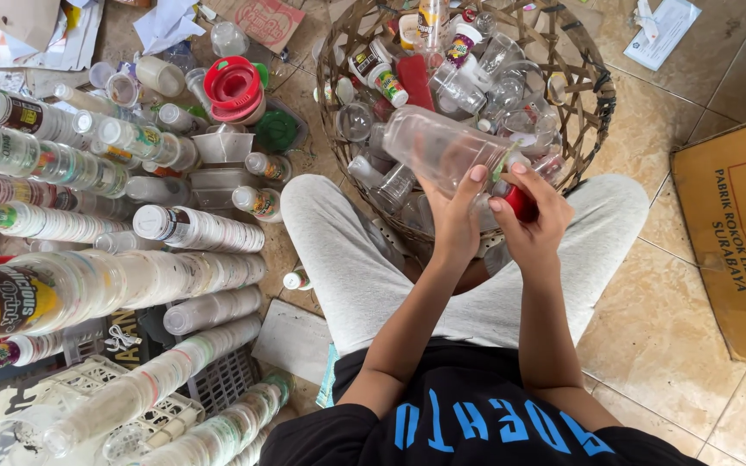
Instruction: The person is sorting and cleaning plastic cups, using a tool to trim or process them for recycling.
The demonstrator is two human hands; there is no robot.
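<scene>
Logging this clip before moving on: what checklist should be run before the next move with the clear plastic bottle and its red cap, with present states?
1. Left hand grips the clear plastic bottle: ok.
2. Right hand fingers on the red cap: ok.
3. Cap loosened or tight: cannot tell.
4. Bottle empty: cannot tell.
5. Woven bamboo basket lies directly ahead of the hands: ok.
6. Long stacks of nested clear plastic cups lie apart from both hands: ok.

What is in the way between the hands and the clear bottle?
Nothing visible. The left hand already grips the clear bottle around its neck end, and the right hand pinches the red cap there. Both touch it directly, above the woven basket.
</scene>
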